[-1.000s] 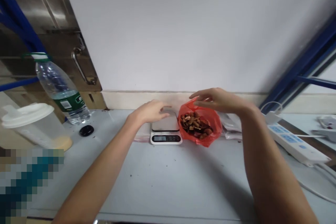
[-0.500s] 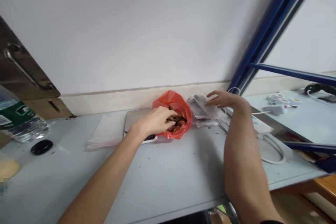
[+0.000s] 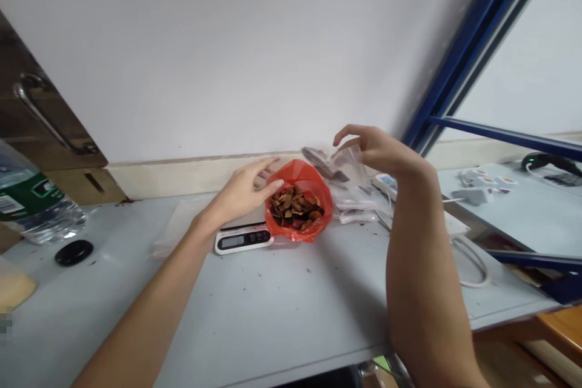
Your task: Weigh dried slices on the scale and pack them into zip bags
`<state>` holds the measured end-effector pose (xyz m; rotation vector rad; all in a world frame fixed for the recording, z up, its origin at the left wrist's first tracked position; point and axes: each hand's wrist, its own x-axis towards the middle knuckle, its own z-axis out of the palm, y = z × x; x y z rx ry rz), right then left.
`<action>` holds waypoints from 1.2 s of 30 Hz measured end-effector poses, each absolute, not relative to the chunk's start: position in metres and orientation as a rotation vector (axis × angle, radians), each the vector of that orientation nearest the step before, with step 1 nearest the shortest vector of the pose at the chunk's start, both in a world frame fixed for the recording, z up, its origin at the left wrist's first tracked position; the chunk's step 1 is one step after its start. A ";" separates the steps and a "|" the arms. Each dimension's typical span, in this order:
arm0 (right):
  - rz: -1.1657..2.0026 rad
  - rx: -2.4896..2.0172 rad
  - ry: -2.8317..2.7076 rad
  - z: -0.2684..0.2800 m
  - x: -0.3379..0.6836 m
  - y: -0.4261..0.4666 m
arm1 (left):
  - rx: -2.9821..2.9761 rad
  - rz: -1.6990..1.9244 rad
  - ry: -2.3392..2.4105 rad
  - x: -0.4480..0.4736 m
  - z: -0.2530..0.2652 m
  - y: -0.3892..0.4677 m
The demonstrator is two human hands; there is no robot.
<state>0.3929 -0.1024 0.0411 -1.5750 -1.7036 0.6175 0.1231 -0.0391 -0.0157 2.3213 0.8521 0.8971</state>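
A red plastic bag (image 3: pixel 321 185) stands with its mouth wide, holding dried brown slices (image 3: pixel 295 206) that look like dried herbs or mushrooms. My left hand (image 3: pixel 248 189) is at the bag's left rim, fingers spread and holding nothing, above a small digital scale (image 3: pixel 243 240). To the right of the red bag, my right hand (image 3: pixel 370 147) pinches a clear plastic bag (image 3: pixel 354 167) with dark pieces inside, tilted up by its edge. Beneath it lie more clear bags (image 3: pixel 357 213) in a stack. The right fingertips are partly hidden.
White flat sheets or bags (image 3: pixel 175 227) lie left of the scale. Farther left are a black oval object (image 3: pixel 73 253) and a large water bottle (image 3: pixel 34 200). A power strip (image 3: pixel 454 224) and cables lie right, near the blue metal frame (image 3: pixel 454 60). The wall borders the table's back.
My left hand has come out of the red bag and moved left, fingers spreading. My right hand has moved left and up, lifting one clear bag off the stack.
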 end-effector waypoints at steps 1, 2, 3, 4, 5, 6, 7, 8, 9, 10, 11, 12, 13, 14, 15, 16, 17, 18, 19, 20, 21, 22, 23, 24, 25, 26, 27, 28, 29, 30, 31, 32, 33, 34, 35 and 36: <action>0.694 -1.475 -1.767 0.043 0.381 -0.101 | 2.248 0.947 0.843 0.117 -0.016 -0.037; 0.775 -1.369 -1.824 0.044 0.369 -0.099 | 2.180 0.980 0.816 0.111 -0.016 -0.036; 0.859 -1.262 -1.869 0.044 0.357 -0.096 | 2.118 0.994 0.774 0.105 -0.017 -0.035; 0.947 -1.158 -1.899 0.042 0.345 -0.092 | 2.060 0.990 0.723 0.100 -0.019 -0.035; 1.034 -1.065 -1.916 0.039 0.334 -0.088 | 2.000 0.992 0.675 0.094 -0.022 -0.036; 1.116 -0.988 -1.922 0.036 0.323 -0.084 | 1.937 1.008 0.642 0.088 -0.025 -0.037; 1.185 -0.934 -1.918 0.031 0.314 -0.079 | 1.872 1.041 0.630 0.081 -0.029 -0.037; 1.234 -0.908 -1.905 0.027 0.306 -0.076 | 1.811 1.084 0.639 0.075 -0.033 -0.037; 1.263 -0.902 -1.883 0.022 0.300 -0.072 | 1.762 1.128 0.665 0.069 -0.037 -0.037; 1.276 -0.906 -1.855 0.018 0.295 -0.070 | 1.728 1.165 0.704 0.063 -0.041 -0.035; 1.290 -0.918 -1.822 0.014 0.291 -0.068 | 1.713 1.192 0.754 0.057 -0.045 -0.033; 1.312 -0.936 -1.784 0.011 0.288 -0.068 | 1.712 1.214 0.812 0.052 -0.048 -0.031; 1.351 -0.960 -1.749 0.009 0.286 -0.067 | 1.718 1.243 0.875 0.047 -0.051 -0.028; 1.401 -0.987 -1.719 0.007 0.285 -0.068 | 1.722 1.278 0.942 0.043 -0.053 -0.025; 1.453 -1.015 -1.698 0.006 0.283 -0.068 | 1.725 1.323 1.012 0.039 -0.055 -0.023; 1.495 -1.043 -1.684 0.005 0.282 -0.069 | 1.728 1.372 1.085 0.037 -0.057 -0.021; 1.521 -1.069 -1.682 0.005 0.280 -0.069 | 1.729 1.422 1.158 0.034 -0.058 -0.020; 1.524 -1.089 -1.695 0.004 0.278 -0.070 | 1.733 1.466 1.228 0.033 -0.059 -0.020; 1.512 -1.111 -1.726 0.003 0.275 -0.070 | 1.742 1.502 1.292 0.032 -0.060 -0.021; 1.485 -1.133 -1.766 0.002 0.273 -0.069 | 1.756 1.529 1.347 0.031 -0.060 -0.022; 1.446 -1.159 -1.804 0.001 0.270 -0.068 | 1.778 1.549 1.389 0.031 -0.060 -0.024; 1.402 -1.187 -1.837 -0.001 0.267 -0.066 | 1.807 1.561 1.419 0.031 -0.061 -0.025; 1.361 -1.214 -1.860 -0.003 0.265 -0.064 | 1.839 1.569 1.442 0.030 -0.061 -0.026; 1.327 -1.235 -1.869 -0.005 0.263 -0.062 | 1.873 1.573 1.463 0.030 -0.062 -0.027; 1.305 -1.253 -1.871 -0.006 0.262 -0.060 | 1.903 1.571 1.482 0.030 -0.063 -0.027; 1.291 -1.265 -1.869 -0.008 0.261 -0.059 | 1.930 1.560 1.502 0.030 -0.064 -0.027; 1.288 -1.274 -1.870 -0.009 0.261 -0.058 | 1.955 1.543 1.524 0.030 -0.065 -0.027; 1.286 -1.280 -1.871 -0.010 0.261 -0.057 | 1.982 1.527 1.545 0.031 -0.067 -0.028; 1.280 -1.282 -1.867 -0.010 0.261 -0.057 | 2.016 1.519 1.564 0.033 -0.068 -0.028; 1.273 -1.285 -1.862 -0.010 0.261 -0.056 | 2.058 1.516 1.575 0.035 -0.069 -0.029; 1.263 -1.288 -1.856 -0.010 0.261 -0.056 | 2.107 1.514 1.566 0.038 -0.069 -0.031; 1.254 -1.290 -1.852 -0.010 0.261 -0.056 | 2.165 1.495 1.518 0.041 -0.069 -0.034; 1.249 -1.286 -1.850 -0.010 0.261 -0.056 | 2.217 1.449 1.431 0.046 -0.069 -0.037; 1.250 -1.277 -1.851 -0.010 0.261 -0.056 | 2.251 1.379 1.321 0.050 -0.068 -0.041; 1.255 -1.262 -1.855 -0.010 0.261 -0.056 | 2.260 1.302 1.208 0.055 -0.067 -0.045; 1.261 -1.243 -1.862 -0.011 0.260 -0.057 | 2.245 1.235 1.112 0.059 -0.066 -0.048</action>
